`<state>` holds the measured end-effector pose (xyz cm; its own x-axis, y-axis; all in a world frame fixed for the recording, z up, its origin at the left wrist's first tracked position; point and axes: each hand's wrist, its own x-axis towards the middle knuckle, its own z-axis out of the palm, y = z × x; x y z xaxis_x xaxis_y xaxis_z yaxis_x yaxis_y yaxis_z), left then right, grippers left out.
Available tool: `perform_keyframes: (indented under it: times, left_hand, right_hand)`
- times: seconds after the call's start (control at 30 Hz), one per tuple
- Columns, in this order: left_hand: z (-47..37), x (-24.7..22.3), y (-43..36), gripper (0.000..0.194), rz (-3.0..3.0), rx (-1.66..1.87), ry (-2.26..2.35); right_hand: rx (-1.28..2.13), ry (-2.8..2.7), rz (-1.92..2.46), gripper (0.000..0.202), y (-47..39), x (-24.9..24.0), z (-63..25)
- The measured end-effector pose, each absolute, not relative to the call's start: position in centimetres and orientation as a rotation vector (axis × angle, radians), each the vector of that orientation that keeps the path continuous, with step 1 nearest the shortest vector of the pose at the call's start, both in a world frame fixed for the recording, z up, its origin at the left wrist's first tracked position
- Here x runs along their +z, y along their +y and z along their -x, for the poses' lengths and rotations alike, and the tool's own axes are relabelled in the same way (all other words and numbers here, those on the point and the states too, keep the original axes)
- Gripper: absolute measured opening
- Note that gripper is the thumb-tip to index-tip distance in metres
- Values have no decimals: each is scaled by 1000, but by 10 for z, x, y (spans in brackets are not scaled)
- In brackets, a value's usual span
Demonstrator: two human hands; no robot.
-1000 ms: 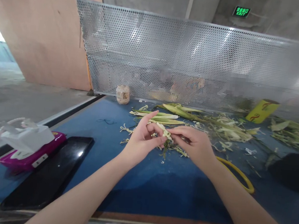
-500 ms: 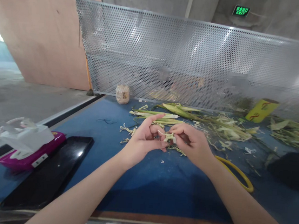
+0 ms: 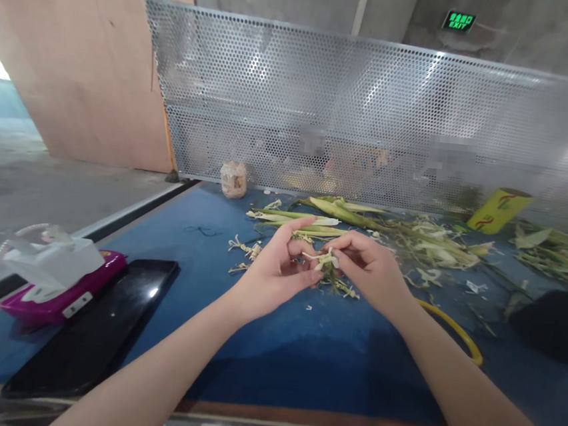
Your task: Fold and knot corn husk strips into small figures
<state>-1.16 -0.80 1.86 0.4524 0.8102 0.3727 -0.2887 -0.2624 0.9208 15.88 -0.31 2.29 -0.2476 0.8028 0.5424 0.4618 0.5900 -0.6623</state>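
Observation:
A small knotted piece of pale green-white plant strip, apparently corn husk (image 3: 328, 261), is between my hands above the middle of the table. My right hand (image 3: 372, 268) pinches its right side between thumb and fingertips. My left hand (image 3: 276, 269) curls round its left end, with the index finger raised and the thumb below; the exact contact is partly hidden. Just under and behind the hands lie more knotted husk pieces (image 3: 245, 248). Behind them are long green husk leaves (image 3: 312, 229) and a larger leafy husk (image 3: 339, 210).
A purple power strip (image 3: 62, 299) with white plugs and a black phone (image 3: 97, 325) lie left. Rightward are a yellow ring (image 3: 458, 333), a yellow roll (image 3: 500, 210), husk heaps (image 3: 561, 256) and a dark round object (image 3: 552, 326). A perforated metal screen (image 3: 324, 110) stands behind.
The husk piece has turned between my fingers, and a greener part now hangs below it. My right hand has shifted slightly to the right.

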Motion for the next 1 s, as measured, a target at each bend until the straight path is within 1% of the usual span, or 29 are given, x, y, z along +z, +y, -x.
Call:
perform_keyframes:
  times: [0.17,0.3,0.4,0.57,0.63,0.67,0.73,0.83,0.9,1.0]
  left_hand:
    - [12,20,-10,58,-1550,1192,566]
    - [11,19,-6,52,-1564,1228,676]
    - [10,18,-5,51,-1599,1225,711]
    - [11,19,-4,47,-1620,1278,736]
    - [12,19,-4,47,-1621,1305,741]
    - [12,19,-4,46,-1619,1318,745]
    - [12,19,-4,45,-1613,1343,752]
    - [11,19,-4,43,-1613,1348,750]
    - [10,19,-4,41,-1608,1340,738]
    - [10,21,-3,40,-1583,1350,726]
  right_hand:
    - [178,-2015,1007,8,-4,21,-160]
    - [106,-2119,973,11,-6,21,-159]
    - [205,-2088,996,13,-6,22,-158]
    - [580,-1946,965,25,-3,24,-160]
    - [636,-1930,934,28,-2,23,-159]
    - [627,-1922,925,27,-2,22,-158]
    - [543,-1911,939,20,-3,20,-156]
    - [323,-1923,919,14,-5,18,-153]
    - [196,-1945,858,16,-6,19,-153]
    - [143,-1959,806,21,-7,21,-155]
